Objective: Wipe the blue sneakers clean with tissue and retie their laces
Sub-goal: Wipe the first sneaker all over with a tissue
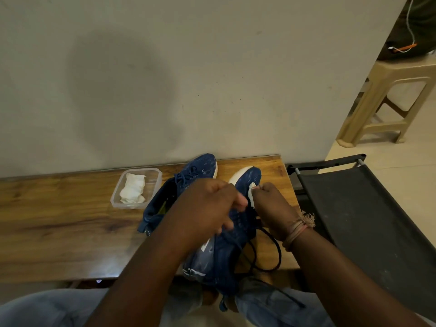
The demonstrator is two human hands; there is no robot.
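Two blue mesh sneakers with white soles stand on a wooden table (59,220). The left sneaker (188,175) is laced and points toward the wall. The right sneaker (226,253) lies nearer to me, its dark laces (271,251) hanging loose over the table's front edge. My left hand (207,206) grips the right sneaker's upper from above. My right hand (271,206) pinches a small white tissue (251,194) against the mesh just behind the toe. My hands hide the middle of this sneaker.
A clear plastic tub (116,197) holding folded white tissues (133,191) sits left of the sneakers. A grey wall rises right behind the table. A black fabric rack (365,208) stands at the right, a beige plastic stool (389,100) beyond it. My jeans-clad knees are under the table's front edge.
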